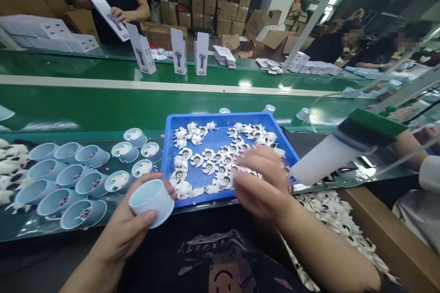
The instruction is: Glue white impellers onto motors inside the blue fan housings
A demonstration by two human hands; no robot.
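Observation:
A light-blue plastic cup-shaped housing [151,201] is in my left hand [127,224], with the fingers behind it and the thumb across its near side. Over the right part of a blue tray [202,199] is my right hand [263,183]. Its fingers are bent and smeared by motion, so whether they hold anything is unclear. White fan blades [209,167] with dark round centres lie scattered in the tray. To the right of that hand, a translucent tube [323,158] with a green and black end slants down, its tip near the tray's edge.
Several light-blue housings [92,155] stand in rows at left, some with white fan blades inside. A box of white parts [330,215] sits at lower right. Across the green belt [85,105], a person holds a carton [108,13] near upright cartons [202,54].

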